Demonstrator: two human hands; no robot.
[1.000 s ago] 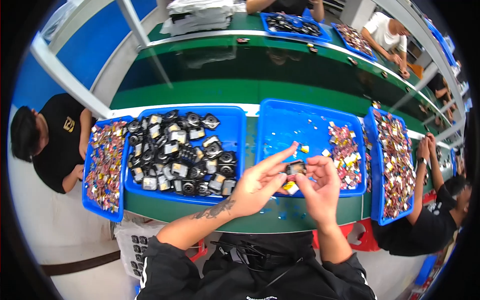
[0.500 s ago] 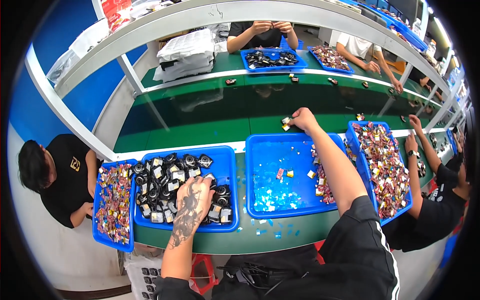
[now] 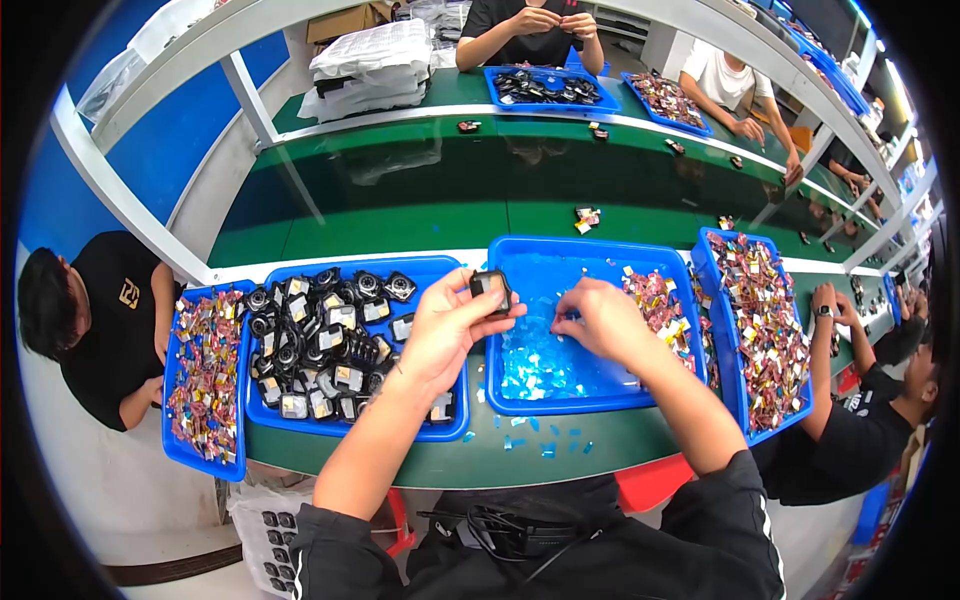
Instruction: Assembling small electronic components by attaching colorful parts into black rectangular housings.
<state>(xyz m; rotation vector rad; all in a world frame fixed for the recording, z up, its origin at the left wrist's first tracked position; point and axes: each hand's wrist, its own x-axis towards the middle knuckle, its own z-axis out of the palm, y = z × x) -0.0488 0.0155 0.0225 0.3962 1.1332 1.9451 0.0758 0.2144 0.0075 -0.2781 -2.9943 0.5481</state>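
My left hand [image 3: 445, 325] grips a small black square case [image 3: 489, 291] with a pale back, raised between two blue trays. My right hand [image 3: 605, 318] hovers over the middle blue tray [image 3: 520, 408], thumb and fingertips pinched together; whatever they hold is too small to make out. Blue film pieces [image 3: 540, 372] lie scattered in that tray, beside a heap of small red and yellow parts [image 3: 665, 305] at its right side. To the left, a blue tray [image 3: 400, 432] holds many similar black cases [image 3: 320, 340].
Narrow blue trays of small coloured parts stand at the far left [image 3: 205, 385] and right [image 3: 765, 340]. Beyond the trays runs a green conveyor belt [image 3: 400, 215] with a small part [image 3: 587, 219] on it. A white frame spans overhead. Other people sit around the line.
My left hand has come up from the tray of black cases with one in its fingers. My right hand has drawn back from the belt to the middle tray, leaving a part there.
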